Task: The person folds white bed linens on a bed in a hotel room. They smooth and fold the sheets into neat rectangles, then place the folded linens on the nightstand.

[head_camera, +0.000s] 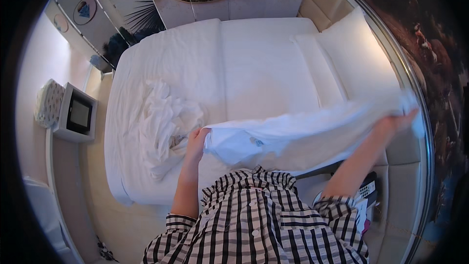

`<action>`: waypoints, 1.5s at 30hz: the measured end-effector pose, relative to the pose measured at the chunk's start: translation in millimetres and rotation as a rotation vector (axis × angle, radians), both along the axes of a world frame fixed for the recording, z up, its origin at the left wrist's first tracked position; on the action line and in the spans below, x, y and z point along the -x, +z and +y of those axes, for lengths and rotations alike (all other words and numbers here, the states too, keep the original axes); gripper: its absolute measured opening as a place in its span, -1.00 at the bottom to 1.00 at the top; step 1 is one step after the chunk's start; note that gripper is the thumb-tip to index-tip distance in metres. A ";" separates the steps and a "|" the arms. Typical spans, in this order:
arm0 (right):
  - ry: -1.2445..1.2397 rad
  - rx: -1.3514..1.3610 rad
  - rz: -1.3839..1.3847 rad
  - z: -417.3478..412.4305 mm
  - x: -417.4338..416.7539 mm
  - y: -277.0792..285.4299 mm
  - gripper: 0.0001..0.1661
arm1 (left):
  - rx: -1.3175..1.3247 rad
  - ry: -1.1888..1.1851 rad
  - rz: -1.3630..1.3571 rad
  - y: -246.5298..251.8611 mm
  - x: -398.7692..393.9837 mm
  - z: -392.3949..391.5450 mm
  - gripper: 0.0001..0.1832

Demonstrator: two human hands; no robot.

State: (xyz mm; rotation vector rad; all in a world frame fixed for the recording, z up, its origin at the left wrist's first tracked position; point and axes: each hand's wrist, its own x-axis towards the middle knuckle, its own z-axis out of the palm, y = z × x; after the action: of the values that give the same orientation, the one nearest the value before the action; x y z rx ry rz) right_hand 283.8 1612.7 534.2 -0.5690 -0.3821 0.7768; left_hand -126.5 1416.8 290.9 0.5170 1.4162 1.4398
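A white pillowcase-like cloth [293, 132] is stretched in the air between my two hands, over the near side of the bed. My left hand [198, 141] pinches its left end. At the far right, my right hand [401, 117] holds the other end and is blurred. A small printed mark shows on the cloth near its left part. Below lies the bed, with a white sheet [263, 58] and a white duvet [168, 47] folded back. A crumpled heap of white linen [165, 121] rests on the duvet near my left hand.
White pillows [359, 55] lean against the padded beige headboard [399, 187]. A bedside table [311, 187] with a telephone [366, 190] stands beside my right arm. Mirrored panels [121, 7] line the far wall. A boxy white cabinet [77, 113] stands past the bed's foot, across a floor strip [95, 161].
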 end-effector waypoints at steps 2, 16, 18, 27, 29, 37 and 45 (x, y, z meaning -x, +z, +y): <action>0.304 -0.180 -0.258 80.9 -0.3 -24.6 -0.47 | 0.008 -0.017 -0.118 18.8 -12.5 4.2 -0.77; 0.824 0.958 -0.872 -89.4 72.3 -392.9 -0.50 | 0.011 -0.050 -0.429 47.5 -42.9 -7.2 -0.74; 1.002 1.139 -0.625 -134.7 70.1 -399.0 -0.53 | 0.024 -0.039 -0.435 61.4 -62.0 7.6 -0.73; 1.228 1.192 -0.073 -194.4 76.8 -430.6 -0.25 | -0.190 -0.377 -0.451 111.8 -119.8 59.9 -0.72; 1.226 1.131 0.107 -199.2 82.6 -430.5 -0.12 | -0.306 -0.431 -0.399 141.8 -124.1 47.3 -0.73; 1.521 0.561 0.463 -189.4 149.9 -378.7 -0.33 | -0.805 -0.336 -0.222 168.1 -90.3 -8.6 -0.53; 1.533 0.293 1.027 -175.3 171.7 -372.2 -0.47 | -0.401 -0.130 -0.568 140.0 -56.7 -67.8 -0.36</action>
State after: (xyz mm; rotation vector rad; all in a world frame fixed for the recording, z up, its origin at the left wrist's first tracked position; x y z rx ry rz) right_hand 112.0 1437.5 162.1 0.0351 0.3758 2.4659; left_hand -69.7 1349.1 430.9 0.3919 0.6391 1.6065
